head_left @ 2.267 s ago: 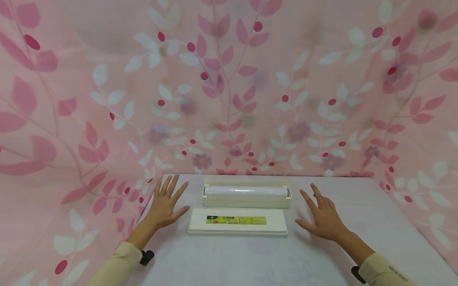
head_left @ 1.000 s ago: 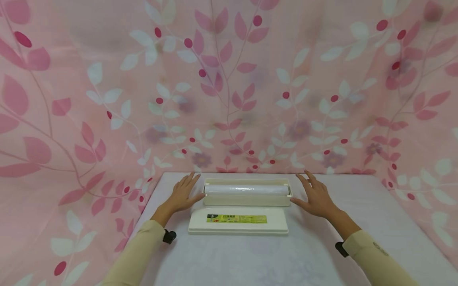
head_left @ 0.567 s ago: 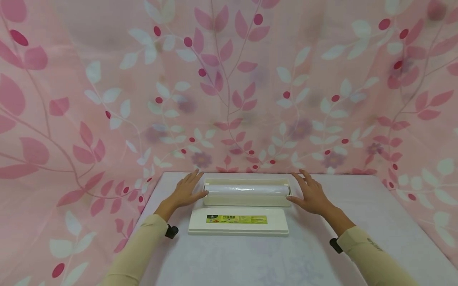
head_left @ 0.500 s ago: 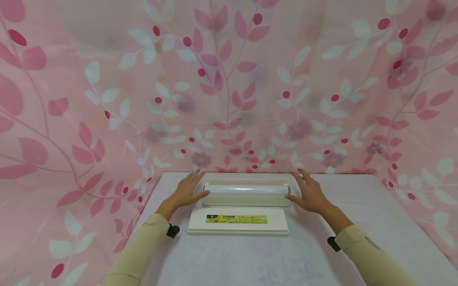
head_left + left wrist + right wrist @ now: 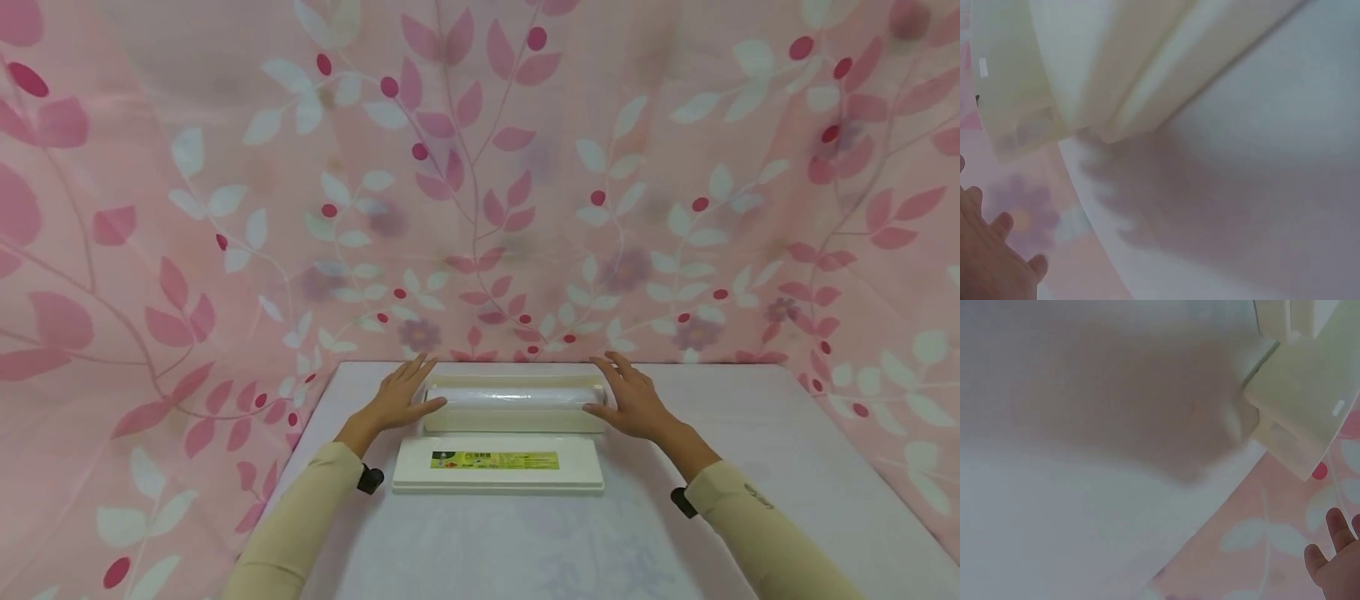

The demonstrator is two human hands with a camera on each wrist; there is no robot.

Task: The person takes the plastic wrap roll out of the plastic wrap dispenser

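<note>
- Done, judging by how things lie: the lid point(image 5: 498, 479) is off the box point(image 5: 517, 421) and rests flat on the table point(image 5: 487, 542) just in front of it, label point(image 5: 495, 461) facing up
- The roll point(image 5: 514, 398) lies lengthwise in the uncovered box, between the two hands
- Left hand point(image 5: 396, 402) at the box's left end: fingers straight and spread, thumb out, gripping nothing
- Right hand point(image 5: 633, 404) at the other end: spread likewise, with no hold on anything; whether either thumb touches the box, I cannot tell
- Not yet done, it seems: any gripping of box or roll
</note>
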